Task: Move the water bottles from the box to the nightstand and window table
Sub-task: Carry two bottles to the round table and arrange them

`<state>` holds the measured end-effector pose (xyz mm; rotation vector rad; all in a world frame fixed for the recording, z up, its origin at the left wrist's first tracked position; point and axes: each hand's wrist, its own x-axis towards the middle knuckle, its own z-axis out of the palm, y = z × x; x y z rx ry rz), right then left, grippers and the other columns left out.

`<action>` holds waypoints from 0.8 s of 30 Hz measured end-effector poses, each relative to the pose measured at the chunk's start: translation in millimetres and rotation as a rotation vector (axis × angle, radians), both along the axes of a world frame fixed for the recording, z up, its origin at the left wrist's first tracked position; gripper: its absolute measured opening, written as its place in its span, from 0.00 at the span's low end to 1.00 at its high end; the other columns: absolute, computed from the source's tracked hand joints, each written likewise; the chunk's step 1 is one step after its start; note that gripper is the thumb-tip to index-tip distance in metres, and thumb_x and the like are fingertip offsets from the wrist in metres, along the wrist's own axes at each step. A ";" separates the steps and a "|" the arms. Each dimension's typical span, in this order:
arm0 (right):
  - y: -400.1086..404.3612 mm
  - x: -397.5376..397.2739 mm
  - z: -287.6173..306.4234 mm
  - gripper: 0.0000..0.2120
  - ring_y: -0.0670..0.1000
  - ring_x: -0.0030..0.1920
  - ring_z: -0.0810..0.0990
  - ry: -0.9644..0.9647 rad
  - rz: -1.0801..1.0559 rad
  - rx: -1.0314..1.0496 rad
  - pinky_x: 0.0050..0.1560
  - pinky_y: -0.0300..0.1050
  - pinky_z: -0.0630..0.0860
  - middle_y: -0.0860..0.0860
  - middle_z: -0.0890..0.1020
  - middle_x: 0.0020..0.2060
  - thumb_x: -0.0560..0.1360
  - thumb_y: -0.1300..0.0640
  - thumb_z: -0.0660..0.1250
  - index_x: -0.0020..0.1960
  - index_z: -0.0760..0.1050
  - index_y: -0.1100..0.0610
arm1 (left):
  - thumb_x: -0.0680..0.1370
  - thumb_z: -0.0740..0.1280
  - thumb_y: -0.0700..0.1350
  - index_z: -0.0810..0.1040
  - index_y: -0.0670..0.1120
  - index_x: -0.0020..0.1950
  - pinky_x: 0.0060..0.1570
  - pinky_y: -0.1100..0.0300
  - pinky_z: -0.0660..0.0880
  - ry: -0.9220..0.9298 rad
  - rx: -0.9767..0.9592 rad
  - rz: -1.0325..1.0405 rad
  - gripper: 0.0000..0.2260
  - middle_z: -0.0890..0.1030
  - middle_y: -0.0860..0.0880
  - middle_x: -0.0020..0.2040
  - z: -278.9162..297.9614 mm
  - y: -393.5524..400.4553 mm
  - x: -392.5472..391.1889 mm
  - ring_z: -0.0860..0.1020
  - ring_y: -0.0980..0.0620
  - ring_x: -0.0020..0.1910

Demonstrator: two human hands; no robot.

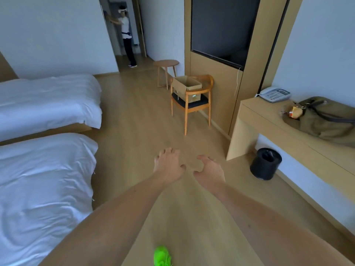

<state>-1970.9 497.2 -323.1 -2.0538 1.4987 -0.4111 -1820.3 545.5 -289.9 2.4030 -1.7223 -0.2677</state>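
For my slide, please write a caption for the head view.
Both empty hands, left and right, reach toward the open box on a chair.

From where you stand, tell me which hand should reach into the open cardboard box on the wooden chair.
Right, marginally. Both the left hand and right hand are empty, but the open cardboard box on the wooden chair sits ahead, slightly right.

Bare floor (138, 116) runs between beds (48, 104) and chair (192, 100) (box-laden)
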 end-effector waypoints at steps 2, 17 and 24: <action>-35.1 26.9 -2.7 0.33 0.57 0.68 0.73 0.022 0.008 -0.011 0.64 0.47 0.73 0.52 0.77 0.67 0.72 0.55 0.70 0.76 0.69 0.48 | 0.78 0.67 0.55 0.70 0.47 0.75 0.66 0.45 0.70 0.001 -0.006 0.000 0.27 0.71 0.43 0.71 -5.2 -35.7 30.9 0.69 0.39 0.70; -252.6 227.6 2.7 0.35 0.57 0.72 0.68 0.197 0.023 0.049 0.69 0.53 0.71 0.52 0.70 0.72 0.73 0.53 0.70 0.78 0.64 0.46 | 0.78 0.67 0.56 0.69 0.48 0.75 0.66 0.45 0.71 0.072 0.012 -0.038 0.27 0.73 0.44 0.70 -18.0 -258.6 232.7 0.69 0.39 0.70; -376.7 322.6 -22.8 0.33 0.57 0.71 0.68 0.184 0.093 0.070 0.68 0.53 0.71 0.52 0.68 0.72 0.74 0.54 0.69 0.77 0.65 0.46 | 0.77 0.68 0.56 0.69 0.47 0.74 0.64 0.43 0.72 0.038 0.012 0.034 0.27 0.72 0.44 0.70 -36.2 -369.8 328.6 0.69 0.38 0.69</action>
